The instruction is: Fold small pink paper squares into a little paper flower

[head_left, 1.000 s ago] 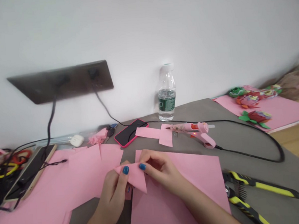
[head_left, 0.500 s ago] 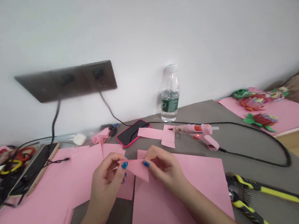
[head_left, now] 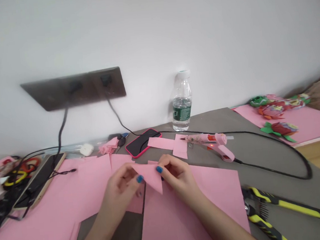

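A small folded piece of pink paper (head_left: 150, 174) is held between both hands, its point hanging down over a large pink sheet (head_left: 174, 216). My left hand (head_left: 121, 190) pinches its left side, thumb in front and the other fingers partly hidden behind. At the upper right part of the piece, my right hand (head_left: 177, 174) grips it between thumb and curled fingers. Past the hands, a pink glue gun (head_left: 206, 140) with a small orange light lies with its nozzle over crossed pink paper strips (head_left: 162, 143).
A water bottle (head_left: 181, 103) stands by the wall, right of a red-edged phone (head_left: 142, 144). Yellow-black pliers (head_left: 290, 205) lie at right, paper flowers (head_left: 281, 129) behind. Cables cross the table; another phone (head_left: 39, 183) and pink sheets (head_left: 40, 224) are at left.
The folded paper has tilted and its broad face now shows more. My left hand has shifted slightly right, its thumb lower on the paper. Both hands still hold it.
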A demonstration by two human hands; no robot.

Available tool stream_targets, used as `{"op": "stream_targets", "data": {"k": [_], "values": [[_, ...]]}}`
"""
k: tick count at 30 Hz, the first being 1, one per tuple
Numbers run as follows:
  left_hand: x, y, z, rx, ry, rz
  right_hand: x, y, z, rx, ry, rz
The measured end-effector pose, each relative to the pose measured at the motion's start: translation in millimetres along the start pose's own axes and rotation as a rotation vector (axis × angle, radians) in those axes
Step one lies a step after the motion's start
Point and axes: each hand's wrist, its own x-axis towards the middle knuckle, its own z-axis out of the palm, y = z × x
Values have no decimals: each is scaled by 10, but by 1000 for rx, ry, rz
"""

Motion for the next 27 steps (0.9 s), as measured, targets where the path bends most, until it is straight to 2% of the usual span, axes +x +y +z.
{"op": "stream_targets", "data": {"k": [4, 6, 11, 16, 27], "values": [[-51, -83, 151, 46, -174, -118, -19, -25, 36, 50, -71, 73], [-47, -115, 156, 69, -203, -130, -26, -29, 49, 81, -85, 97], [-16, -125, 100, 61, -188, -172, -19, -22, 47, 108, -92, 109], [-38, -115, 118, 63, -147, -187, -12, -42, 43, 59, -87, 110], [-50, -110, 159, -22, -218, -287, -7, 1, 23, 38, -40, 84]]}}
